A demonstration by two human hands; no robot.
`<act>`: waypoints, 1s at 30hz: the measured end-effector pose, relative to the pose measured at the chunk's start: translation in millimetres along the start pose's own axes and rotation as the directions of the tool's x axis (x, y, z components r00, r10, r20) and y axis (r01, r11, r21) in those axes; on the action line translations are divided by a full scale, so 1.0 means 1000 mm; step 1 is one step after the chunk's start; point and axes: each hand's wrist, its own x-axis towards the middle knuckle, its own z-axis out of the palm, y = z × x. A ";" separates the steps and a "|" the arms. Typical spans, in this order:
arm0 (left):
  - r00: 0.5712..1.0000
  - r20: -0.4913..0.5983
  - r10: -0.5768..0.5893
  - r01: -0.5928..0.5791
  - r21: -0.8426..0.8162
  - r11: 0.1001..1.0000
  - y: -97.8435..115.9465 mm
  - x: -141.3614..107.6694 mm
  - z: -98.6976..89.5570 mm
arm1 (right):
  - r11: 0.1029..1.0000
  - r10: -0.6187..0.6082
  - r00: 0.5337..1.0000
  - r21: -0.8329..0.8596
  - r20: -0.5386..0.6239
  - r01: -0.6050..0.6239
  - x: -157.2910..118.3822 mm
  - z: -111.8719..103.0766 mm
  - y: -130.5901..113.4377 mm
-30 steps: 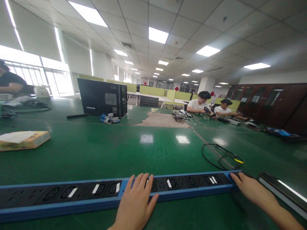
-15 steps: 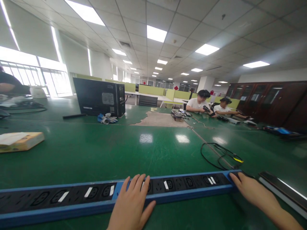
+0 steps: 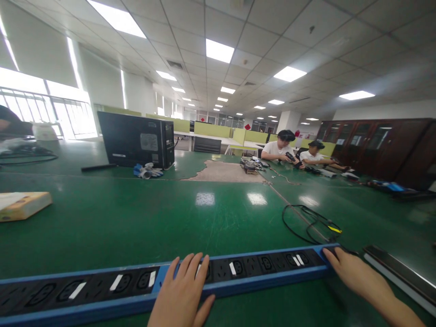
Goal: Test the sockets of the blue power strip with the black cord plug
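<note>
A long blue power strip (image 3: 245, 287) with black sockets and several white labels lies across the near part of the green table. My left hand (image 3: 184, 288) rests on its middle, fingers laid over the sockets and the thumb apart at the near side. At the strip's right end is my right hand (image 3: 350, 268), thumb on top of the end and the other fingers wrapped round the far side, partly hidden. A black cable (image 3: 289, 229) with a yellow tag lies coiled just beyond that end.
A black computer case (image 3: 136, 141) stands at the back left, with gloves (image 3: 147, 170) before it. A yellow box (image 3: 27, 206) is at left, a dark bar (image 3: 402, 268) at right. Two people sit across the table; another person's arm shows far left.
The whole view has shifted slightly, so the scene sits a little further left. Both hands keep their places on the strip.
</note>
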 end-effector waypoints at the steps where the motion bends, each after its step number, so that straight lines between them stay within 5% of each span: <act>1: 1.000 -0.006 0.005 -0.005 0.003 1.000 0.000 0.000 0.000 | 1.000 0.014 1.000 0.009 0.002 -0.014 0.000 -0.001 0.000; 23: 1.000 0.011 -0.004 0.004 0.008 1.000 0.005 -0.004 -0.005 | 0.993 0.114 0.991 0.002 0.069 -0.114 0.003 -0.011 -0.005; 30: 1.000 0.008 -0.013 0.013 -0.012 1.000 0.005 -0.004 -0.006 | 1.000 0.019 1.000 0.003 -0.008 -0.019 0.013 -0.002 0.007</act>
